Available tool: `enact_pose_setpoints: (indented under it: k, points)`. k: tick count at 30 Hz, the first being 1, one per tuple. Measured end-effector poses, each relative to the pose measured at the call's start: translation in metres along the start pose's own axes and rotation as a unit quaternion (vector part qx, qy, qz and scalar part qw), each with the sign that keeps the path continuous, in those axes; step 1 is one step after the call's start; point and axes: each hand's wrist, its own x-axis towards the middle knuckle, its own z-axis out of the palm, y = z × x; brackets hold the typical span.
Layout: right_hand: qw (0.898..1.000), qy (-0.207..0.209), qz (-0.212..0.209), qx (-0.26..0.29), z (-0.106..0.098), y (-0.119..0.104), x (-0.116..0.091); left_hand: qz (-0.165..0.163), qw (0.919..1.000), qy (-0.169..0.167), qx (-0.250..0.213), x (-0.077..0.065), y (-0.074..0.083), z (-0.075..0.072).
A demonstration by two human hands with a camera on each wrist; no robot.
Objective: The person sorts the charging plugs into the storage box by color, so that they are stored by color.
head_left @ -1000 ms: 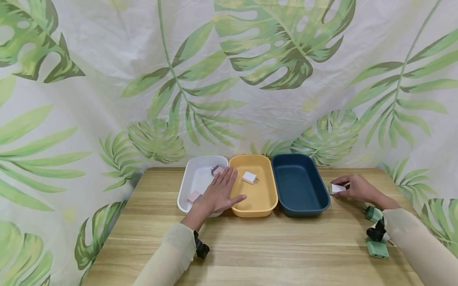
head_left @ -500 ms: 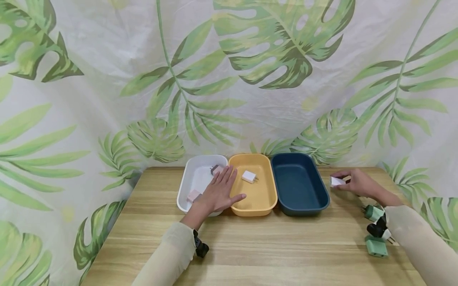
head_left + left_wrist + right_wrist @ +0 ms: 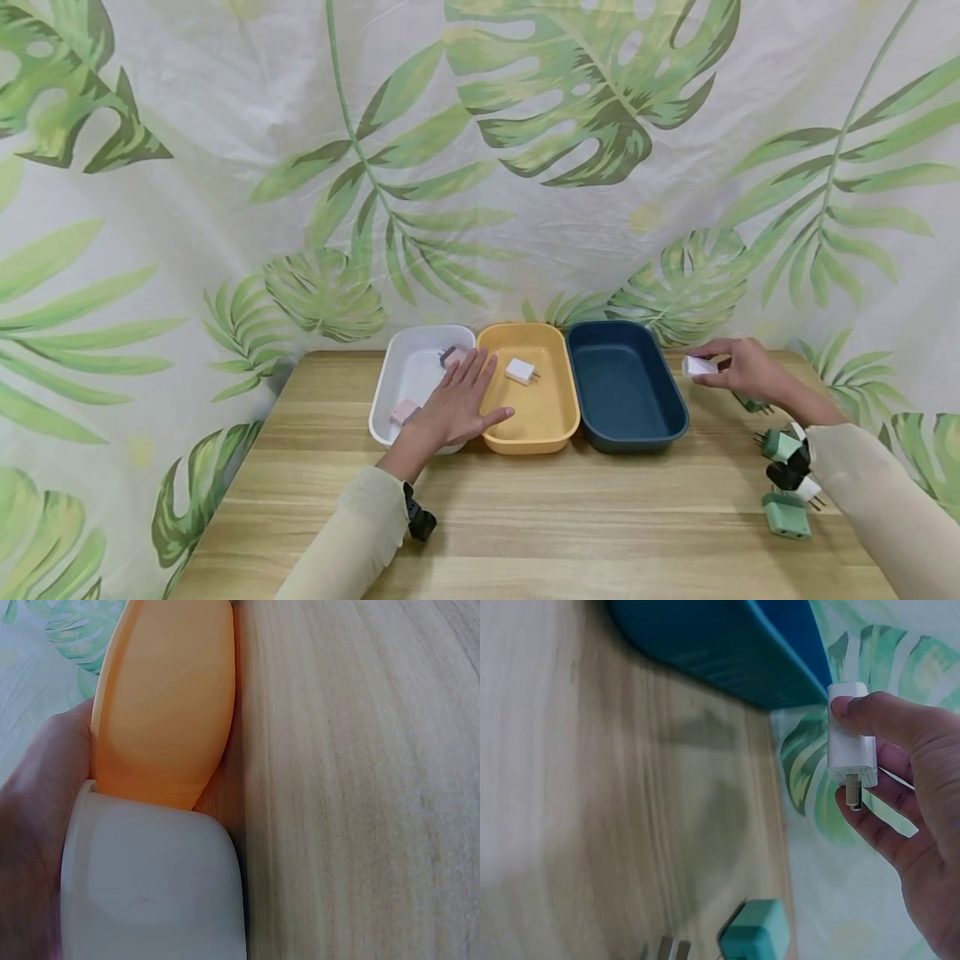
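White plastic is showing in the right hand, whose thumb and fingers are pinching a plug above the surface, just beside the blue tray; the left hand, fingers straight, is resting across the white tray and yellow tray; those are already holding two pink plugs and one white adapter; green plugs are seemingly waiting rightward, the right sleeve partly blocking my view.

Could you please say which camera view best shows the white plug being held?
The right wrist view: the white plug appears large, its prongs visible. The head view shows it small, partly covered; the left wrist view misses it.
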Motion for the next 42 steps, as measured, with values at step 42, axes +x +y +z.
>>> enact_pose_setpoints:
  k: [42]
  points:
    - [0.993,-0.03,-0.11,0.009,0.036,-0.076,0.065,0.001,1.0,0.003,0.002,0.0,0.001,0.001]
